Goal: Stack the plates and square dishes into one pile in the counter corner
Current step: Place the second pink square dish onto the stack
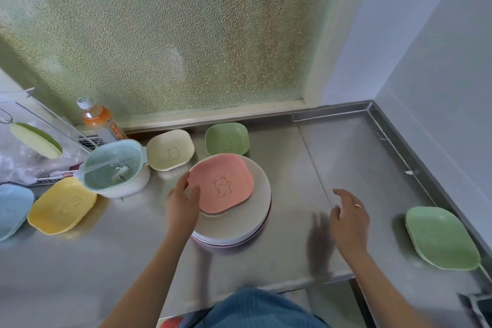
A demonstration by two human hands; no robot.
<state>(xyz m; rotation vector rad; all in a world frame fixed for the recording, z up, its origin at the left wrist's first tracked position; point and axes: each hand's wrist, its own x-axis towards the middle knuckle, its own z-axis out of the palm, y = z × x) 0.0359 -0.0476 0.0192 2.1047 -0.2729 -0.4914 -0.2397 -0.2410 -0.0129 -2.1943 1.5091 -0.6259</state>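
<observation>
A pink square dish (222, 184) lies on top of a pile of round plates (239, 224) in the middle of the steel counter. My left hand (183, 202) grips the pink dish's left edge. My right hand (348, 217) hovers open above the counter to the right of the pile, holding nothing. Loose square dishes lie around: cream (170, 150) and green (227, 138) behind the pile, yellow (61, 206) and blue (12, 209) at the left, another green dish (442, 238) at the far right.
The counter corner (368, 112) is at the back right, under the white wall. A teal strainer basket in a white bowl (114, 168), an orange drink bottle (99, 120) and a dish rack (34, 141) stand at the back left. The counter's front edge runs just before me.
</observation>
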